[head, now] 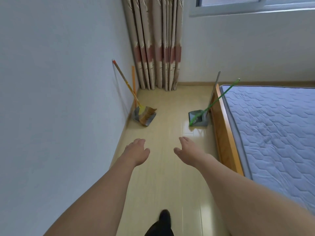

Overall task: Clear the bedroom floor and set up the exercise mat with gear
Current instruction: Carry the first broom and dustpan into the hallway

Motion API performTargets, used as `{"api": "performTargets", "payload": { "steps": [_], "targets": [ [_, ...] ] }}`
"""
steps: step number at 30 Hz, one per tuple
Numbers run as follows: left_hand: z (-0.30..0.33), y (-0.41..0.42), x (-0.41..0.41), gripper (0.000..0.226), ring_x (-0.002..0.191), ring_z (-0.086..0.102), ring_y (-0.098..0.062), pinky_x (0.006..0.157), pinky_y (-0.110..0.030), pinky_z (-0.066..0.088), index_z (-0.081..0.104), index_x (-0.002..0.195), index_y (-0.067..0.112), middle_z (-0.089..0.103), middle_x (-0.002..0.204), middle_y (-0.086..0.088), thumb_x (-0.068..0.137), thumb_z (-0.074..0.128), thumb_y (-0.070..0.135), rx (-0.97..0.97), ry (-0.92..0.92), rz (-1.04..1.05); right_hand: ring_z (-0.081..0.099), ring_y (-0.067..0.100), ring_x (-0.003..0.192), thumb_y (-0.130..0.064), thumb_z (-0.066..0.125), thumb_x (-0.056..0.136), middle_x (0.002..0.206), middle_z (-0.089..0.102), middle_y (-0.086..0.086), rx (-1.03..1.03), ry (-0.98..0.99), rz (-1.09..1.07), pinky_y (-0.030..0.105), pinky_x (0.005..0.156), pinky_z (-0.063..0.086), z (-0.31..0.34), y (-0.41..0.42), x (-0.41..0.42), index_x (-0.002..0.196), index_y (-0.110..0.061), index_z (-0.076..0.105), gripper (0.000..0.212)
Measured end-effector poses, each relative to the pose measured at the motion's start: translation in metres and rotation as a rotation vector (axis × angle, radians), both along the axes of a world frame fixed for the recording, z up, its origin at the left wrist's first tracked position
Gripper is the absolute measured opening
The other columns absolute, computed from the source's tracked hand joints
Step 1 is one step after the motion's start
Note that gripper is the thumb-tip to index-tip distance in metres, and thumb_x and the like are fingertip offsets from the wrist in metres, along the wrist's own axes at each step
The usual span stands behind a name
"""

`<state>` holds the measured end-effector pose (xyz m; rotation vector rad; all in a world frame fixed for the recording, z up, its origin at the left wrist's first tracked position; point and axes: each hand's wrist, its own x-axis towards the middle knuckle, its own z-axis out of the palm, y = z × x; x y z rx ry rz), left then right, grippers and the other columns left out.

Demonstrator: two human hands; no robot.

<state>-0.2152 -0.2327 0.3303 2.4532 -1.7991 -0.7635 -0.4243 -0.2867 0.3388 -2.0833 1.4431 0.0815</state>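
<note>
Above pale glossy floor [158, 176]: left hand [136, 150], right hand [189, 150] outstretched, fingers relaxed, holding nothing. Beyond left hand, yellow-handled straw broom [144, 111] in grey dustpan [144, 118] by wall. Beyond right hand, green-handled broom [214, 103], grey metal-handled dustpan [199, 119] beside wooden bed frame [225, 132].

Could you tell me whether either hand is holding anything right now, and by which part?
Nothing is held: the left hand and right hand are both open above the floor.
</note>
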Motion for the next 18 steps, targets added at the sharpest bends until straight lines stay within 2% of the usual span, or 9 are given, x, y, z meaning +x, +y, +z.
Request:
{"api": "performTargets", "payload": {
  "steps": [10,15,18],
  "targets": [
    [-0.029,-0.224,0.041,0.057,0.140,0.034,-0.030,0.113,-0.041,0.032,0.027,0.152,0.016,0.025,0.159,-0.006,0.100,0.038,0.035,0.041,0.089,0.041,0.029,0.027,0.141,-0.031,0.038,0.100,0.153,0.032,0.010,-0.018,0.031,0.048,0.036,0.113,0.027,-0.015,-0.228,0.055,0.147,-0.003,0.029,0.055],
    [-0.016,-0.366,0.094,0.048,0.117,0.053,-0.032,0.099,-0.047,0.047,0.047,0.132,0.021,0.045,0.143,-0.008,0.090,0.039,0.041,0.014,0.167,0.144,0.030,0.028,0.140,-0.033,0.038,0.100,0.152,0.032,0.010,-0.016,0.047,0.052,0.038,0.113,0.029,-0.001,-0.360,0.095,0.146,-0.004,0.030,0.055],
    [-0.002,-0.433,0.110,0.054,0.134,0.042,-0.031,0.110,-0.045,0.038,0.035,0.148,0.018,0.035,0.153,-0.007,0.097,0.040,0.037,-0.019,0.175,0.153,0.028,0.028,0.141,-0.033,0.038,0.100,0.153,0.031,0.011,-0.019,0.025,0.053,0.038,0.114,0.028,0.004,-0.429,0.115,0.147,-0.004,0.029,0.055]
  ]
}}
